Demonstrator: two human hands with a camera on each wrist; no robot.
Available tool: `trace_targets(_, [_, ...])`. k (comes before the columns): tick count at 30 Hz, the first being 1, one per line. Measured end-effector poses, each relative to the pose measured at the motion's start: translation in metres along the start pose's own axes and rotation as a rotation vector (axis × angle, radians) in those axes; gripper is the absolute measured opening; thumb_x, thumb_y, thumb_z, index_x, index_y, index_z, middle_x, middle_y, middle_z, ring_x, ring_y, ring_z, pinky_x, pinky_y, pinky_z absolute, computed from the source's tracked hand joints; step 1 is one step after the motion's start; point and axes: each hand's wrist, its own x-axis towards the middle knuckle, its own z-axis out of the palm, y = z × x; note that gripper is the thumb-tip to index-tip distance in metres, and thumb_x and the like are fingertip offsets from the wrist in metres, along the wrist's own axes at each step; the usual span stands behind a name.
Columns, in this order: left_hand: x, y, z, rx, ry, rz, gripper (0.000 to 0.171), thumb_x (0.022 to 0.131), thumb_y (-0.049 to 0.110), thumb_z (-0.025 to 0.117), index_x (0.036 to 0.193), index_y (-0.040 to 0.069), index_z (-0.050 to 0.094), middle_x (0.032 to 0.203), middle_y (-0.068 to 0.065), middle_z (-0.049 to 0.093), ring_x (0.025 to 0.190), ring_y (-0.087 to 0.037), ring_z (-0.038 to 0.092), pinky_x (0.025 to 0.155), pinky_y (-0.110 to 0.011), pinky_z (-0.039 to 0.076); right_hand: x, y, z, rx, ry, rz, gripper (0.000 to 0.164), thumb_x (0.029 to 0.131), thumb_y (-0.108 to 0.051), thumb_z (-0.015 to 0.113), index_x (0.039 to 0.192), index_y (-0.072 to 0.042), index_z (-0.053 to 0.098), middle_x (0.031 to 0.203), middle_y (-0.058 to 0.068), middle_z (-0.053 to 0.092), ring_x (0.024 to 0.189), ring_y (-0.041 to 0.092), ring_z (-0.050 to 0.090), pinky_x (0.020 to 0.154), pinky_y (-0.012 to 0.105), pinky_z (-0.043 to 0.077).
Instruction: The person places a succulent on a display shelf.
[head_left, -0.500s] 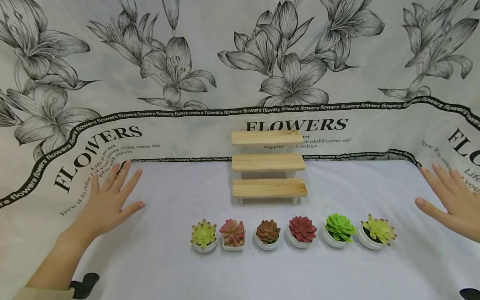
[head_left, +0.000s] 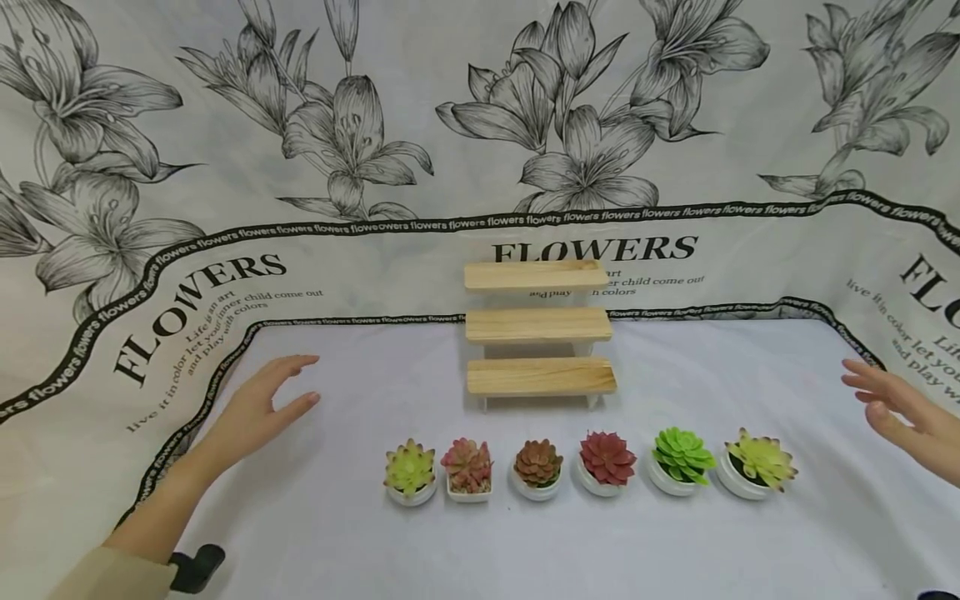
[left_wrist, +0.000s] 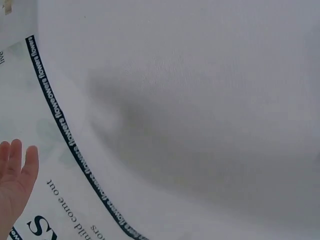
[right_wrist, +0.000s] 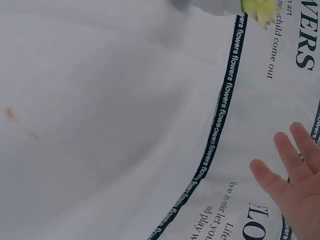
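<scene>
My left hand (head_left: 251, 410) hovers over the left of the white table, fingers extended and thumb apart, holding nothing. At the right edge of the head view my right hand (head_left: 903, 417) also holds nothing, its fingers relaxed. Between them runs a row of small potted succulents: a yellow-green one (head_left: 410, 471), a pink one (head_left: 468, 471) in a square pot, a brown one (head_left: 537, 468), a dark red one (head_left: 607, 461), a bright green one (head_left: 682, 458), and another yellow-green one (head_left: 757, 462) nearest my right hand. Neither hand touches a pot.
Behind the row stands a three-step wooden display rack (head_left: 540, 377) with pale legs. A cloth backdrop (head_left: 375, 275) printed with flowers and lettering rises at the back and both sides. The white tabletop (head_left: 337, 550) stretches in front of the pots.
Both hands have turned from spread fingers, palms down, to a more sideways pose. The left hand has shifted slightly right and inward. Pots and rack have stayed in place.
</scene>
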Motion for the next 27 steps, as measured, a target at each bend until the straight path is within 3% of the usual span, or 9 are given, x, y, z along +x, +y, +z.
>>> trace_targets(1, [0.001, 0.000, 0.004, -0.066, -0.019, -0.057, 0.050, 0.090, 0.024, 0.063, 0.133, 0.004, 0.046, 0.132, -0.018, 0.047, 0.118, -0.037, 0.047, 0.091, -0.054, 0.043, -0.001, 0.003, 0.001, 0.010, 0.019, -0.008, 0.060, 0.103, -0.021, 0.035, 0.150, -0.028, -0.003, 0.148, 0.007, 0.025, 0.133, 0.023, 0.021, 0.092, 0.075, 0.018])
trace_targets(3, [0.004, 0.001, 0.011, -0.230, -0.054, -0.152, 0.050, 0.092, 0.026, 0.060, 0.135, 0.004, 0.044, 0.134, -0.018, 0.045, 0.117, -0.036, 0.047, 0.090, -0.052, 0.045, -0.002, 0.012, 0.005, 0.045, 0.044, -0.026, 0.060, 0.102, -0.017, 0.039, 0.151, -0.026, 0.004, 0.136, -0.022, 0.029, 0.119, -0.008, 0.028, 0.102, 0.047, 0.035])
trace_targets(5, [0.007, 0.000, 0.017, -0.373, -0.099, -0.226, 0.051, 0.094, 0.028, 0.058, 0.136, 0.003, 0.042, 0.135, -0.020, 0.043, 0.118, -0.036, 0.048, 0.091, -0.045, 0.047, -0.004, 0.023, 0.010, 0.097, 0.066, -0.053, 0.061, 0.100, -0.011, 0.042, 0.150, -0.028, 0.010, 0.117, -0.038, 0.025, 0.099, -0.025, 0.025, 0.088, 0.014, 0.040])
trace_targets(7, [0.011, -0.001, 0.023, -0.486, -0.150, -0.266, 0.052, 0.094, 0.026, 0.057, 0.136, 0.002, 0.040, 0.136, -0.022, 0.041, 0.118, -0.036, 0.047, 0.090, -0.040, 0.049, -0.004, 0.035, 0.017, 0.123, 0.072, -0.063, 0.063, 0.099, -0.007, 0.043, 0.150, -0.027, 0.012, 0.117, -0.036, 0.029, 0.097, -0.024, 0.031, 0.064, 0.001, 0.032])
trace_targets(12, [0.021, -0.005, 0.040, -0.617, -0.267, -0.311, 0.057, 0.092, 0.023, 0.060, 0.137, -0.003, 0.037, 0.135, -0.027, 0.038, 0.117, -0.038, 0.047, 0.087, -0.037, 0.051, -0.007, 0.052, 0.032, 0.185, 0.026, -0.091, 0.067, 0.097, 0.000, 0.044, 0.151, -0.022, 0.010, 0.123, -0.031, 0.032, 0.103, -0.021, 0.036, 0.069, 0.004, 0.039])
trace_targets(21, [0.047, 0.004, 0.066, -0.789, -0.281, -0.428, 0.055, 0.092, 0.015, 0.060, 0.137, -0.004, 0.036, 0.134, -0.026, 0.040, 0.115, -0.032, 0.050, 0.092, -0.038, 0.048, -0.013, 0.024, 0.038, 0.254, -0.118, -0.029, 0.076, 0.091, 0.004, 0.055, 0.149, -0.025, 0.017, 0.121, -0.032, 0.038, 0.102, -0.021, 0.039, 0.071, 0.008, 0.044])
trace_targets(27, [0.060, 0.009, 0.075, -0.914, -0.345, -0.444, 0.059, 0.093, 0.015, 0.058, 0.141, -0.003, 0.029, 0.139, -0.026, 0.038, 0.117, -0.031, 0.051, 0.096, -0.042, 0.045, -0.015, 0.025, 0.047, 0.292, -0.166, -0.013, 0.079, 0.089, 0.004, 0.058, 0.149, -0.026, 0.016, 0.121, -0.032, 0.037, 0.102, -0.021, 0.040, 0.072, 0.010, 0.046])
